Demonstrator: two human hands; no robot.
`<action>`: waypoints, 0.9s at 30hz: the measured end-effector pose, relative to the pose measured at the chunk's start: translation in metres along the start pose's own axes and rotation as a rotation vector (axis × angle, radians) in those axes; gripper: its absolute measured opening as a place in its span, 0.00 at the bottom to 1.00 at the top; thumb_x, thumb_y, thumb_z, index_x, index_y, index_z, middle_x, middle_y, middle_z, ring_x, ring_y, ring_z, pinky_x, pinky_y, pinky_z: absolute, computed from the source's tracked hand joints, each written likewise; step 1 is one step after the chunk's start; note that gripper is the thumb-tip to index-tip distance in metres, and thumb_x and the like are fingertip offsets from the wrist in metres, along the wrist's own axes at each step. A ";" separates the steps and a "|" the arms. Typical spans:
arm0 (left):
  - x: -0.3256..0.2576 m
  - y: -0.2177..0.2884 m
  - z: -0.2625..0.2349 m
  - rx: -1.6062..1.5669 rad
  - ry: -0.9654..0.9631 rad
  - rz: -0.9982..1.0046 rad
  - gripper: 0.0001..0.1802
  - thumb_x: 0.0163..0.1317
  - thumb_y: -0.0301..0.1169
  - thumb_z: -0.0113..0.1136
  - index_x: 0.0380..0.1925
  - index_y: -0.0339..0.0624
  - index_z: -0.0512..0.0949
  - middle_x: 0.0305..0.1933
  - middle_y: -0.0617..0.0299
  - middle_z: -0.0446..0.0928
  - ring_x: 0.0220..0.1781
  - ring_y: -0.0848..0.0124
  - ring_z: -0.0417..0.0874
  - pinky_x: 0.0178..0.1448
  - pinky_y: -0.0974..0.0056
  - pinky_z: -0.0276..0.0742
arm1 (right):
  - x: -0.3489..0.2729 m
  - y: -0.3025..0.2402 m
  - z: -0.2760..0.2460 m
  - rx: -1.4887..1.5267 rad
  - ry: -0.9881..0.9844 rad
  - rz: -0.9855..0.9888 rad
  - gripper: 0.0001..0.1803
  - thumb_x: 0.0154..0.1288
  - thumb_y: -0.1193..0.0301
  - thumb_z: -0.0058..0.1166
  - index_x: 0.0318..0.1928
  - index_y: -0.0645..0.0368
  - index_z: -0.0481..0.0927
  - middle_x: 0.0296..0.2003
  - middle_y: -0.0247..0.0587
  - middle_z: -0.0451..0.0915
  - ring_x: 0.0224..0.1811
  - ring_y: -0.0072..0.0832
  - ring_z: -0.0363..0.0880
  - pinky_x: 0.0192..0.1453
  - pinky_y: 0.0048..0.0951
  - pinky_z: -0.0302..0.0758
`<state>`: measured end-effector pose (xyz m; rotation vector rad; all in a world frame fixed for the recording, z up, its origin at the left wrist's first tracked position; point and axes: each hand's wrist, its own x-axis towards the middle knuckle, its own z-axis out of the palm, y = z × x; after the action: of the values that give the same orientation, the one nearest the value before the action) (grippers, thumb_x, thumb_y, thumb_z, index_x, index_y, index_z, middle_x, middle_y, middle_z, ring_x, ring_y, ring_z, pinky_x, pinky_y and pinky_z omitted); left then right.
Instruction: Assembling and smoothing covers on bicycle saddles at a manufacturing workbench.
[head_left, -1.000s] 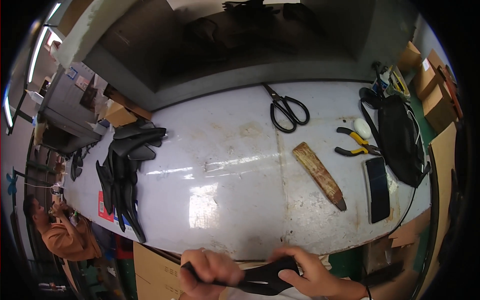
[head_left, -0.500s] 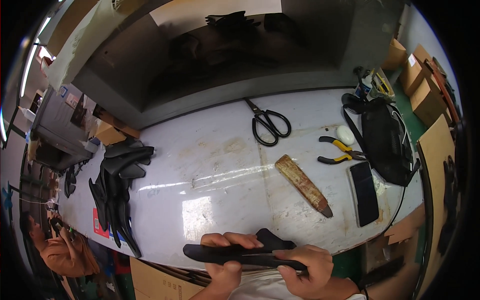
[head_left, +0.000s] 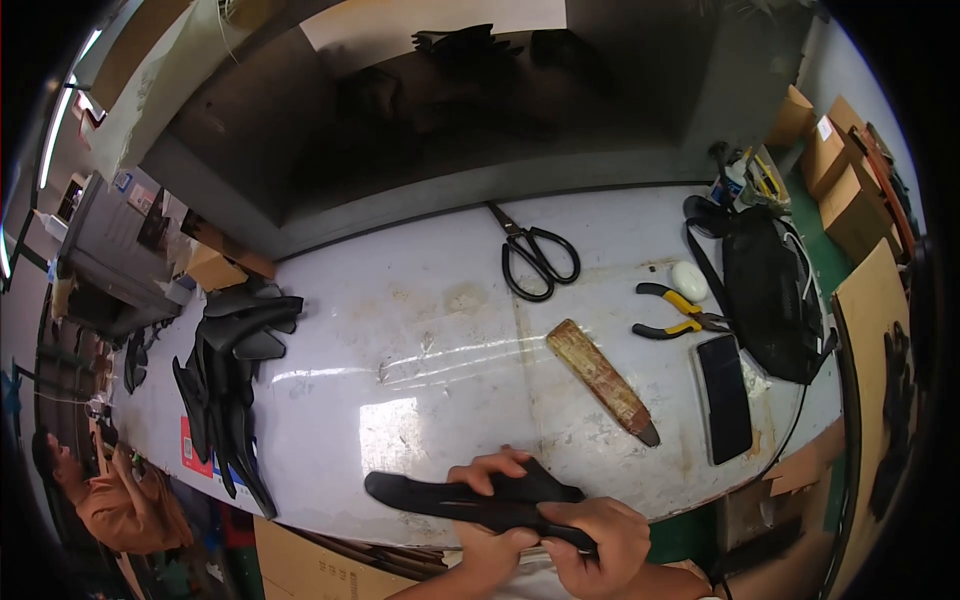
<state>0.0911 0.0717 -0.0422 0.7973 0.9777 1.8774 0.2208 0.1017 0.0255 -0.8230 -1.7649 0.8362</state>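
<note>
Both hands hold a long, black, curved piece (head_left: 440, 497) with a smooth rounded left end and a wider flap toward the right. It looks like leather or a leather-like sheet; its exact kind is unclear. My left hand (head_left: 488, 515) is closed round its middle, with the fingers over the far side and the thumb nearer me. At its right end my right hand (head_left: 598, 540) pinches it between thumb and fingers. The piece is above the front edge of the table, its left end sticking out free.
On the white table (head_left: 440, 350) lie black-handled scissors (head_left: 537, 260), a worn wooden-looking tapered block (head_left: 600, 380), yellow-and-black pliers (head_left: 682, 312), a white oval object (head_left: 688, 280), a phone (head_left: 724, 400) and a black bag (head_left: 765, 290). Similar black pieces (head_left: 228, 370) are piled left. A person (head_left: 125, 500) sits beyond.
My left hand has shifted right along the black piece, leaving more of its left end bare. The piece now tilts more, its right end lower. My right hand has moved slightly left.
</note>
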 end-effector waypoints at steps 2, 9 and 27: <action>0.006 0.002 -0.006 -0.037 0.153 0.187 0.26 0.70 0.54 0.65 0.43 0.49 0.64 0.46 0.45 0.77 0.56 0.51 0.80 0.69 0.46 0.72 | -0.006 0.000 0.005 0.139 -0.015 -0.014 0.12 0.67 0.72 0.68 0.46 0.67 0.81 0.39 0.53 0.88 0.33 0.46 0.88 0.36 0.39 0.83; 0.024 0.040 -0.046 0.434 0.010 0.416 0.29 0.72 0.60 0.59 0.31 0.47 0.64 0.15 0.67 0.66 0.14 0.78 0.64 0.20 0.71 0.54 | -0.020 0.003 0.023 0.251 -0.182 -0.070 0.19 0.64 0.72 0.70 0.52 0.70 0.82 0.41 0.53 0.87 0.35 0.46 0.86 0.42 0.44 0.81; 0.075 0.083 -0.029 1.252 -0.963 0.791 0.23 0.64 0.52 0.65 0.39 0.41 0.80 0.31 0.57 0.78 0.30 0.59 0.82 0.34 0.58 0.78 | 0.027 0.010 -0.009 0.119 0.085 -0.289 0.11 0.73 0.70 0.58 0.36 0.66 0.84 0.22 0.45 0.80 0.18 0.37 0.79 0.26 0.34 0.77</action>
<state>0.0023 0.1013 0.0257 2.7870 1.1618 0.8648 0.2233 0.1312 0.0328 -0.5029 -1.6917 0.6958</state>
